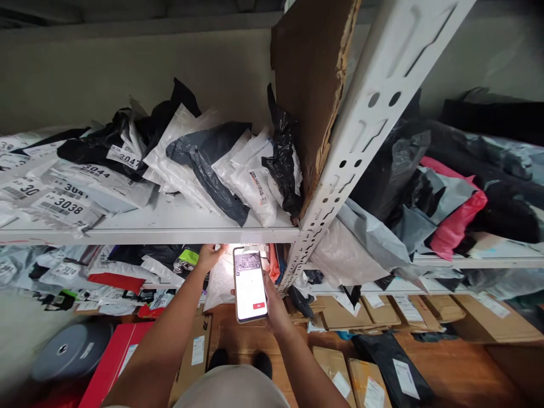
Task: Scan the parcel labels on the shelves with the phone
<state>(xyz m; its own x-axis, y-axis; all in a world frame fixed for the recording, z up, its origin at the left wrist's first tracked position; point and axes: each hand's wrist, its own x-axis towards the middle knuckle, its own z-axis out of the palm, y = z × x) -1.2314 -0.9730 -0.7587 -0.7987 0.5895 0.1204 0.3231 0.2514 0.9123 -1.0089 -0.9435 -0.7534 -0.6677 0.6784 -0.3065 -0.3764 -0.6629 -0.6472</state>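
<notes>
A smartphone (250, 292) with a lit, mostly white screen and a small red button is gripped in my right hand (274, 300), fingers wrapped round its sides. Behind it, bright light falls on a whitish plastic mailer bag (220, 281) on the lower shelf. My left hand (208, 258) pinches the upper edge of that bag, with the fingertips partly lost in the glare. The phone covers part of the bag, including most of its label. An orange-red package (273, 260) stands just right of the phone.
A white perforated shelf post (340, 164) and a cardboard divider (312, 85) rise to the right. Numbered mailer bags (63, 204) crowd the upper shelf (191, 235). Cardboard parcels (331, 362), a red box (113, 351) and a grey round container (70, 351) are below.
</notes>
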